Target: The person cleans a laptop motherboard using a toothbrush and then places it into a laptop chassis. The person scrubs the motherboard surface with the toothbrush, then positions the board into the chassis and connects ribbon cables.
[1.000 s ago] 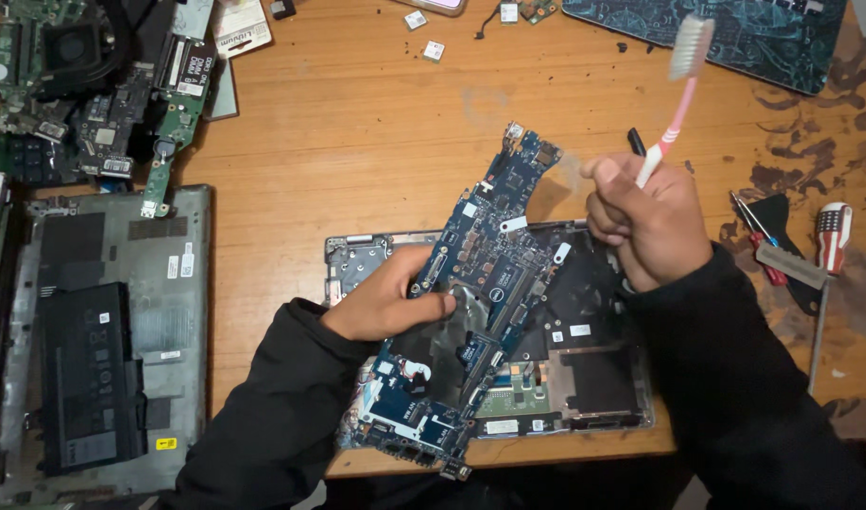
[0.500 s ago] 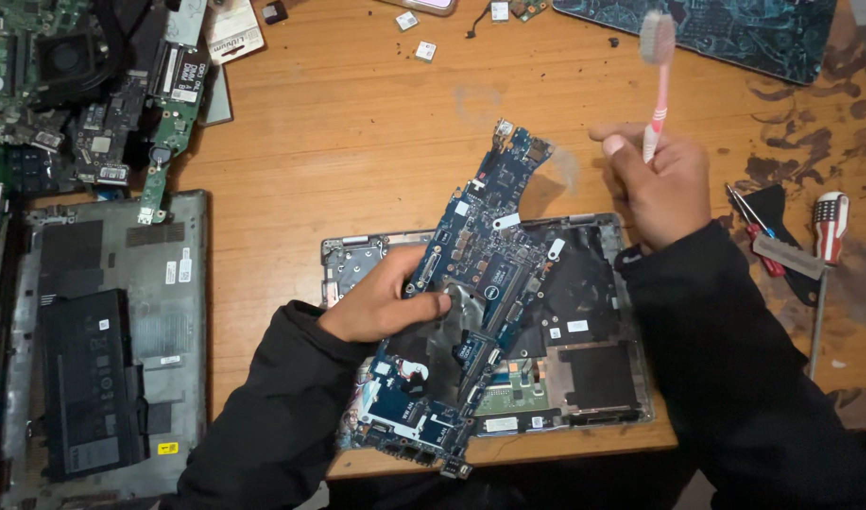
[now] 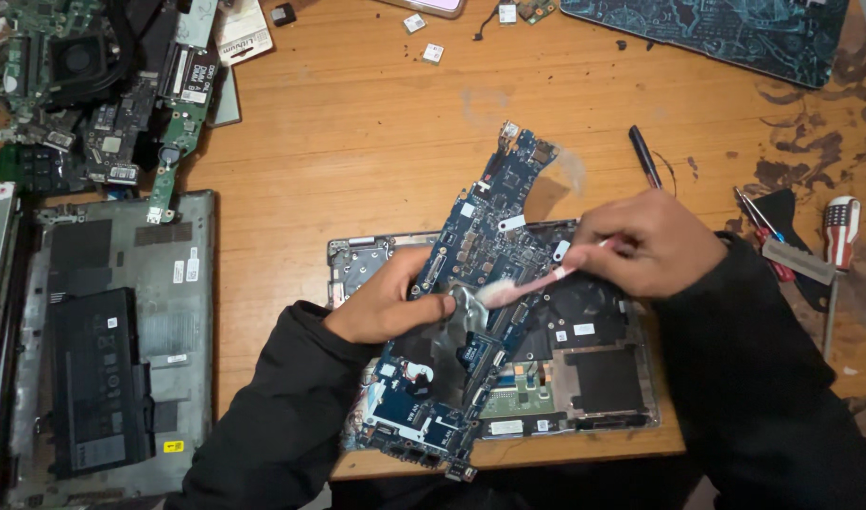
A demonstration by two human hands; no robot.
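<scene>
The right hand [image 3: 652, 244] is closed around a pink toothbrush [image 3: 537, 280], its bristles touching the blue circuit board [image 3: 471, 283]. The left hand [image 3: 387, 307], fingers loosely curled, steadies that board, tilted over an open laptop case [image 3: 603, 378] on the tabletop [image 3: 357, 132].

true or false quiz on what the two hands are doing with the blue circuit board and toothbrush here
1. The right hand holds a pink toothbrush. True.
2. The brush head is raised high above the table. False: it lies down against the blue motherboard.
3. The left hand steadies the motherboard. True.
4. The motherboard sits in the grey laptop base with battery at left. False: it lies tilted over the open laptop chassis in the middle.
5. A screwdriver lies right of the hands. True.
</scene>
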